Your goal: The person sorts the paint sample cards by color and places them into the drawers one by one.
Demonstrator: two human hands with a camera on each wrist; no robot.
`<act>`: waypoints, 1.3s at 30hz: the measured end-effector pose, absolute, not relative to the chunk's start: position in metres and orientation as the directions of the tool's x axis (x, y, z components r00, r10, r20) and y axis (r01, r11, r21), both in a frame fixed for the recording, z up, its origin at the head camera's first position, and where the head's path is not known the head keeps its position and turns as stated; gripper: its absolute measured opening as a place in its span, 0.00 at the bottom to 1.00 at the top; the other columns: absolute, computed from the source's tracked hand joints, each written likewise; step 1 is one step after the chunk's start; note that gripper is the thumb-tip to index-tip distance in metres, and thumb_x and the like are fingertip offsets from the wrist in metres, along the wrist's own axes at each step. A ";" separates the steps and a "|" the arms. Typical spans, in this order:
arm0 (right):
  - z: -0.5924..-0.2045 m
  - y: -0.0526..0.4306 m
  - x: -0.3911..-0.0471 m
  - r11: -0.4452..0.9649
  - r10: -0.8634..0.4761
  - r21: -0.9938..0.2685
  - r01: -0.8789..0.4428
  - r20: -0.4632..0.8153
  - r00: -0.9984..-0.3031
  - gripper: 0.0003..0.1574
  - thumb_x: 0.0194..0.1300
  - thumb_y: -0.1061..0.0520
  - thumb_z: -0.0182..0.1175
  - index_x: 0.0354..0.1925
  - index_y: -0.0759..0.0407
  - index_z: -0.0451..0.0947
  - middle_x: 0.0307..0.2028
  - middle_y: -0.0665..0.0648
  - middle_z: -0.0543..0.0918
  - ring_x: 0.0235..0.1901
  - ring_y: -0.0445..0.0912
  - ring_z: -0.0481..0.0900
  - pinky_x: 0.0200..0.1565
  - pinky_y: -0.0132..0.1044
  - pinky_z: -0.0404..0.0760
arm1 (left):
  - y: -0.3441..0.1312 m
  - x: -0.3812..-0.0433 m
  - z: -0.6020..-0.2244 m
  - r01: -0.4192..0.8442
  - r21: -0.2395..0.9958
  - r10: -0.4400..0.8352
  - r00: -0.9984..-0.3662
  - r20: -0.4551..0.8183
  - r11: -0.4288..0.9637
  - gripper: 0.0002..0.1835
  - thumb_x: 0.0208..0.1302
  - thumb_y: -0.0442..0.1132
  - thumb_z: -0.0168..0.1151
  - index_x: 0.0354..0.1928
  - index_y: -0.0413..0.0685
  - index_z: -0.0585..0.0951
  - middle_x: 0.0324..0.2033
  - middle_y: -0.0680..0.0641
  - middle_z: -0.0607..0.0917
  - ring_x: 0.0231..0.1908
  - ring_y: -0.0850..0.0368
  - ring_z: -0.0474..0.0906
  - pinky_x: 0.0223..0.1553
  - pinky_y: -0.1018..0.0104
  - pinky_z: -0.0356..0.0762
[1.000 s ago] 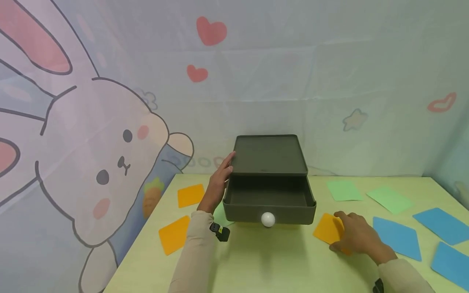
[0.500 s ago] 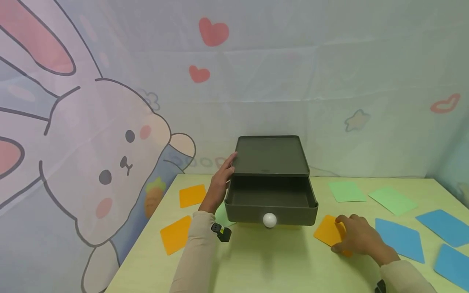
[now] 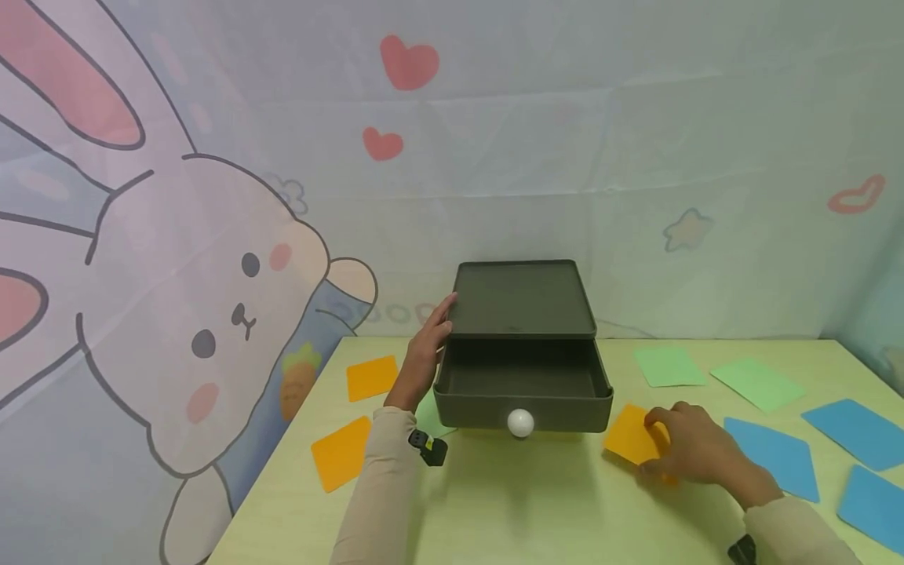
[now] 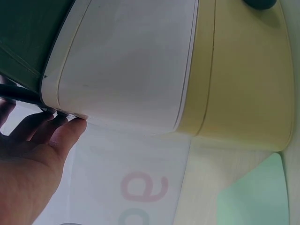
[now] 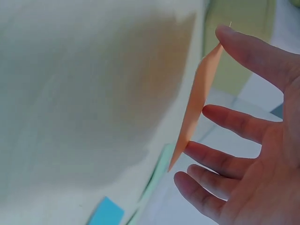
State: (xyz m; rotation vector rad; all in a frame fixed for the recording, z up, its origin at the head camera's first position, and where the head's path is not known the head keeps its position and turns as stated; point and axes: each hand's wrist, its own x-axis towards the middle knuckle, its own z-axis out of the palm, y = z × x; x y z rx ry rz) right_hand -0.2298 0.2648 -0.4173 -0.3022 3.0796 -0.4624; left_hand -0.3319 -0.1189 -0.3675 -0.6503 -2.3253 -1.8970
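Observation:
A dark grey-green drawer box [image 3: 523,302] tops a stack at the table's back, its drawer [image 3: 480,412] pulled out by a white knob [image 3: 520,423]. Against the box's left side rests my left hand [image 3: 422,357], fingers extended. The left wrist view shows those fingertips at the dark rim, beside a white section [image 4: 126,65] and a yellow section [image 4: 248,79] of the stack. To the right, my right hand [image 3: 699,447] holds an orange card [image 3: 631,435] between thumb and fingertips. Seen from the right wrist, the card [image 5: 201,86] is tilted, its shadow on the table.
Two orange cards, one nearer [image 3: 340,453] and one farther [image 3: 372,377], lie left. A green card [image 3: 431,416] is partly hidden by the left arm. Green cards [image 3: 669,366] lie at the back right, with several blue cards [image 3: 773,457] nearer. A printed cloth [image 3: 636,141] hangs behind.
The right hand has raised the orange card slightly, its far edge tipping upward from the table. The left hand stays at the box's side, and the drawer has not moved.

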 end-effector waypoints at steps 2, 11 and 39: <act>-0.412 0.265 -0.229 0.934 -0.202 -0.295 -0.201 0.026 -0.979 0.40 0.44 0.38 0.78 0.50 0.58 0.80 0.45 0.65 0.78 0.43 0.57 0.75 0.30 0.47 0.78 | -0.119 -0.332 -0.367 0.363 0.921 0.276 -0.908 0.314 0.145 0.27 0.78 0.54 0.38 0.77 0.75 0.57 0.79 0.56 0.55 0.79 0.47 0.52 0.75 0.33 0.52; -0.395 0.263 -0.224 0.929 -0.240 -0.274 -0.248 0.061 -0.969 0.42 0.43 0.37 0.79 0.51 0.58 0.80 0.47 0.67 0.79 0.45 0.60 0.76 0.36 0.54 0.81 | -0.118 -0.332 -0.368 0.360 0.923 0.274 -0.909 0.314 0.137 0.28 0.78 0.54 0.39 0.77 0.73 0.57 0.80 0.55 0.55 0.80 0.47 0.51 0.76 0.32 0.51; -0.351 0.275 -0.221 0.932 -0.245 -0.250 -0.263 0.100 -0.964 0.45 0.45 0.33 0.76 0.53 0.60 0.80 0.46 0.66 0.80 0.36 0.49 0.75 0.32 0.44 0.78 | -0.116 -0.332 -0.367 0.373 0.915 0.260 -0.908 0.327 0.151 0.28 0.78 0.54 0.38 0.77 0.72 0.58 0.80 0.55 0.55 0.80 0.47 0.51 0.75 0.33 0.52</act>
